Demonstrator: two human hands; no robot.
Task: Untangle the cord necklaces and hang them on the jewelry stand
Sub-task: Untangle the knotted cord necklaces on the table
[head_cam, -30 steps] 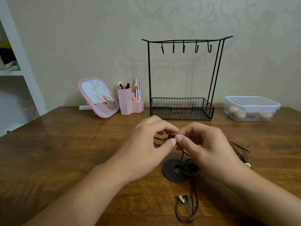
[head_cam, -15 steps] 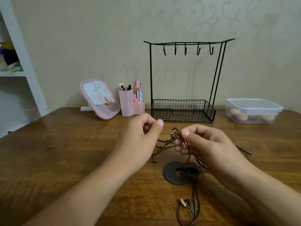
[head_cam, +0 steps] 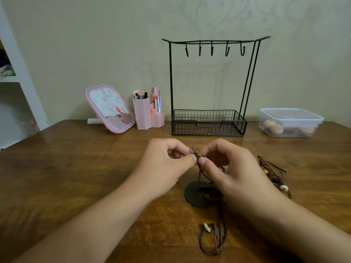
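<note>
Both hands are up over the wooden table [head_cam: 76, 168], meeting at one knot. The left hand [head_cam: 163, 168] has its fingers curled in, thumb and forefinger pinching the brown cord necklaces [head_cam: 197, 158] right at the tangle; the right hand [head_cam: 228, 168] pinches the same knot from the other side, thumb tips almost touching. From there the cords drop down over a black disc [head_cam: 193, 194] lying flat on the table and trail toward the near edge, ending in a loop with small pale beads (shell-like, I think, hard to tell). Another bunch of cord with beads [head_cam: 275, 175] lies just right of the right wrist. Behind the hands stands the black wire jewelry stand [head_cam: 209, 120], all five hooks bare, basket at its foot. A pink mirror [head_cam: 110, 109], a pink brush holder [head_cam: 144, 114] and a clear lidded box [head_cam: 290, 122] line the wall.
</note>
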